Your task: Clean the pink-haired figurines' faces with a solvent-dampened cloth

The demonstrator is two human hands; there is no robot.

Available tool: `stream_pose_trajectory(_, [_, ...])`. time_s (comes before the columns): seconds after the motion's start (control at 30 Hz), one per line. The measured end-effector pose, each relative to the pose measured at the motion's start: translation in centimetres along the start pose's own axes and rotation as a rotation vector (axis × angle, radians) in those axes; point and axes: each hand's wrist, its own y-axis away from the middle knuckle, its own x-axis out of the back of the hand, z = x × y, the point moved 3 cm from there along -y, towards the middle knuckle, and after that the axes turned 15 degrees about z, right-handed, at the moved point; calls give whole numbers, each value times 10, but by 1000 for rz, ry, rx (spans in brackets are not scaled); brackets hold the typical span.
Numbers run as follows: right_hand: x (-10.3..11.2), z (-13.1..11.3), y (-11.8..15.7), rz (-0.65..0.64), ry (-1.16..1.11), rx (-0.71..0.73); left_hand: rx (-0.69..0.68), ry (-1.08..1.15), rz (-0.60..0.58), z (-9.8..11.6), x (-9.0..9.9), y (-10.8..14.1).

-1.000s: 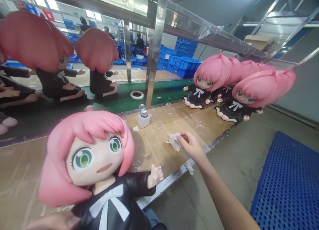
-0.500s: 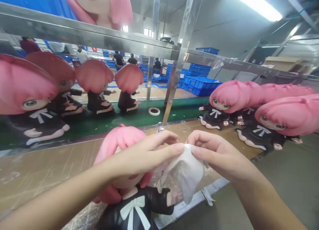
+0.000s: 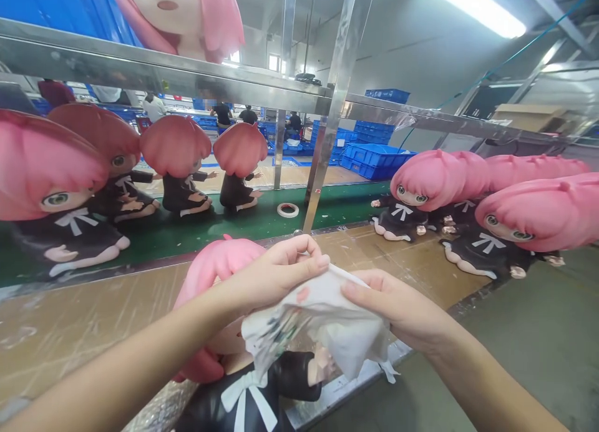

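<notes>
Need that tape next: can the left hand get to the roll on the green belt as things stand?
Probably not at once: the left hand is gripping the white cloth with the right hand. The tape roll lies beyond the doll, near the steel post.

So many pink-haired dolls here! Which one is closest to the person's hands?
The doll directly beneath both hands, partly hidden by the white cloth they hold; the others sit apart on the green belt and at right.
</notes>
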Motion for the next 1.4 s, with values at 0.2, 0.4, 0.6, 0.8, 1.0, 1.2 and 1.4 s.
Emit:
stream_pose_trajectory(0.2, [-1, -2, -7, -20, -22, 79, 29, 12, -107, -2, -8, 1])
stream_pose_trajectory(0.4, [-10, 1, -13, -53, -122, 6, 33, -27, -108, -2, -7, 0])
stream_pose_trajectory(0.6, [-14, 16, -7, 6, -313, -36, 34, -133, -89, 1, 1, 6])
stream_pose_trajectory(0.8, [-38, 44, 18, 124, -563, -24, -101, -311, -90, 6, -4, 30])
stream_pose_trajectory(1.0, [-59, 57, 20, 299, -778, 110, -662, -628, 232, -3, -22, 30])
stream_pose_trajectory(1.2, [-72, 54, 4, 736, -896, 248, -1184, -991, 248, -14, -52, 30])
stream_pose_trajectory(1.4, [-39, 29, -17, 1087, -313, 580, -1213, -1124, 135, 2, -41, 50])
